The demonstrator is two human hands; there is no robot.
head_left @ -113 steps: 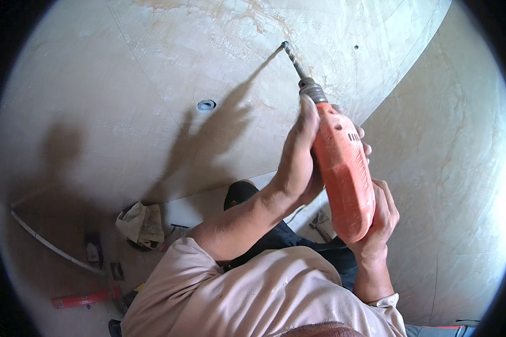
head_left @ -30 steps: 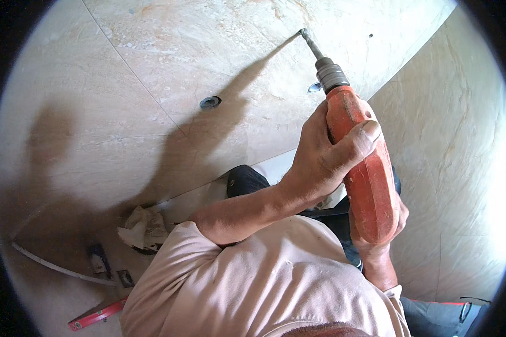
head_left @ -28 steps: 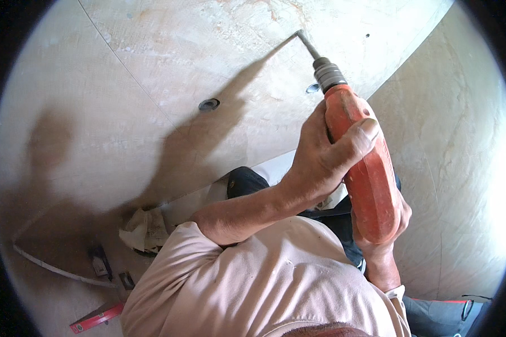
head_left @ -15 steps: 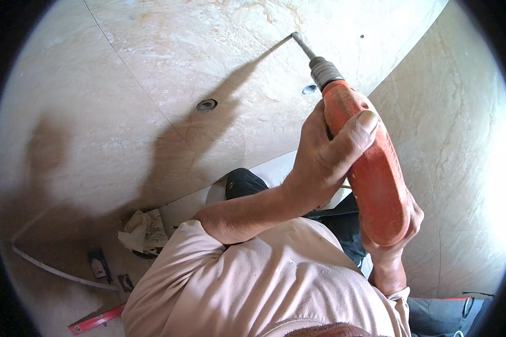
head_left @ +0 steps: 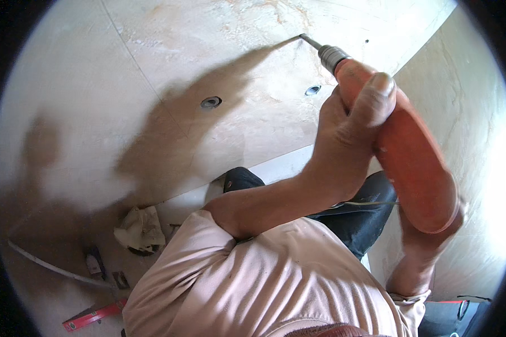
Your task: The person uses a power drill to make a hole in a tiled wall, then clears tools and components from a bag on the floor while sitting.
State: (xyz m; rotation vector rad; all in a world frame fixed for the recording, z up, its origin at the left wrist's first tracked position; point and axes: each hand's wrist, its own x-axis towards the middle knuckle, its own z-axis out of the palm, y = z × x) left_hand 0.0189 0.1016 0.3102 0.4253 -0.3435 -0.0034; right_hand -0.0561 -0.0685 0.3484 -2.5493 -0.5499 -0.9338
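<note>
A red hammer drill (head_left: pixel 419 165) with a silver chuck (head_left: pixel 333 57) slants up toward the marbled tile wall (head_left: pixel 168 39). Its bit (head_left: pixel 311 41) meets the wall at a small dark spot, where the tool's shadow also ends. My left hand (head_left: pixel 357 115) is wrapped round the front of the body behind the chuck, thumb on top. At the back end, my right hand (head_left: pixel 433 236) holds the drill from underneath; the body hides most of its fingers. Below the bit, two round pipe openings show in the wall, a left one (head_left: pixel 211 102) and a right one (head_left: pixel 312 90).
A second small hole (head_left: pixel 367 41) lies right of the bit. Another tiled wall (head_left: pixel 461 112) stands close on the right. At lower left are a crumpled paper bag (head_left: pixel 140 229), a red level (head_left: pixel 95 314) and a pale curved strip (head_left: pixel 56 267). A dark bag (head_left: pixel 450 319) sits lower right.
The drill's rear end and my right hand have swung to the right, and my left hand has shifted right with them. The bit tip stays at the same wall spot.
</note>
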